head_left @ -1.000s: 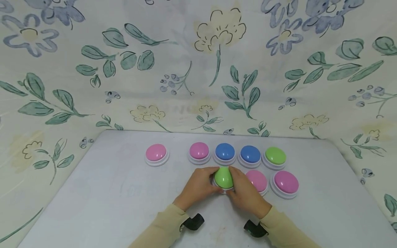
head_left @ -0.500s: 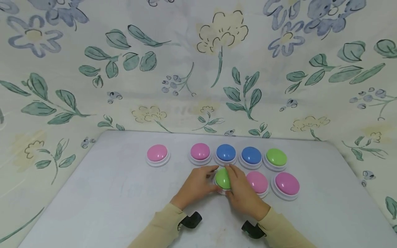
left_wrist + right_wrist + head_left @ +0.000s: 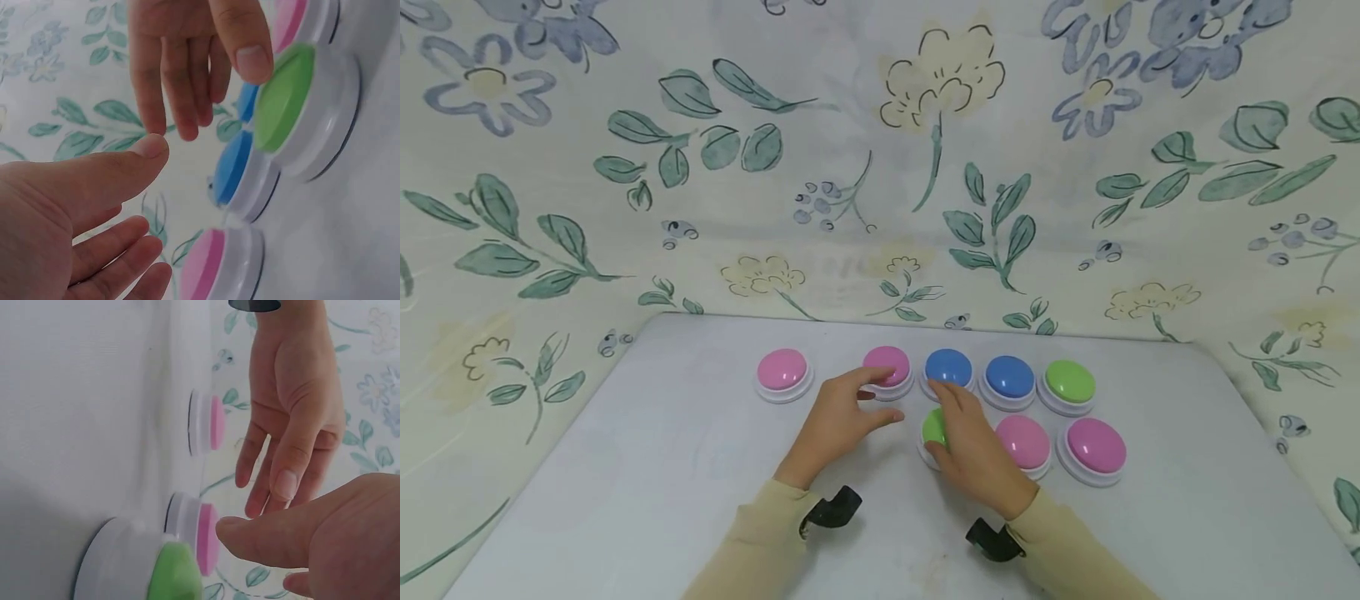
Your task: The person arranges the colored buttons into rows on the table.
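Observation:
A push button with a green dome on a white base (image 3: 933,428) stands on the white table, partly covered by my right hand (image 3: 977,454). That hand hovers over its right side, fingers loosely bent; in the right wrist view the thumb (image 3: 269,540) is apart from the green dome (image 3: 175,575). My left hand (image 3: 827,425) is up and to the left of it, holding nothing, thumb and fingers spread. Its fingertips overlap a magenta push button (image 3: 883,358) in the head view. In the left wrist view, both hands appear apart from the buttons, though the right thumb is near the green one (image 3: 284,100).
A pink button (image 3: 782,369) stands alone at the back left. Two blue buttons (image 3: 948,367) and another green one (image 3: 1070,381) continue the back row. In front are a pink button (image 3: 1025,442) and a magenta one (image 3: 1096,445). Flowered cloth (image 3: 850,275) hangs behind the table.
Both hands held the front green button between them earlier. My left hand has let go and moved left and away; my right hand has loosened and lifted slightly. The button stays in place.

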{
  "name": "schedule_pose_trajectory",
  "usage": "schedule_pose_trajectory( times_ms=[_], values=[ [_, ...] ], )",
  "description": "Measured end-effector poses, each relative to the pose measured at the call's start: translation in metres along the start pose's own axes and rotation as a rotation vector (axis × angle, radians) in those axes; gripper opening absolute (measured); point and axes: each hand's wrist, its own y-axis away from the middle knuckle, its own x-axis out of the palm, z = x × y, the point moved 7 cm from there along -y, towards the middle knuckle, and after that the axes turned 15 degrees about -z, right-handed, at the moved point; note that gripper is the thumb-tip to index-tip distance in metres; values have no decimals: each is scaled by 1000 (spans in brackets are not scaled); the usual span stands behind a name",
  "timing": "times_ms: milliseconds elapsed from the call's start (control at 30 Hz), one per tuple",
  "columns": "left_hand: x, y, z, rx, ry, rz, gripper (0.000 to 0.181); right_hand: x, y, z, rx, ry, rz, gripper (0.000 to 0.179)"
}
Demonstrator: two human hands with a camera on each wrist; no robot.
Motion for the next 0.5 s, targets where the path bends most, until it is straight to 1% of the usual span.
schedule_pose_trajectory(
  times_ms=[167, 333, 500],
  values=[
    [-18, -7, 6, -12, -8, -53, 60, 5, -8, 10, 30, -43, 13, 80],
    [-33, -11, 11, -29, -11, -83, 60, 13, -14, 20, 4, -52, 16, 80],
    [-43, -14, 19, -44, -12, -117, 58, 21, -22, 30, -19, -69, 8, 78]
  ],
)
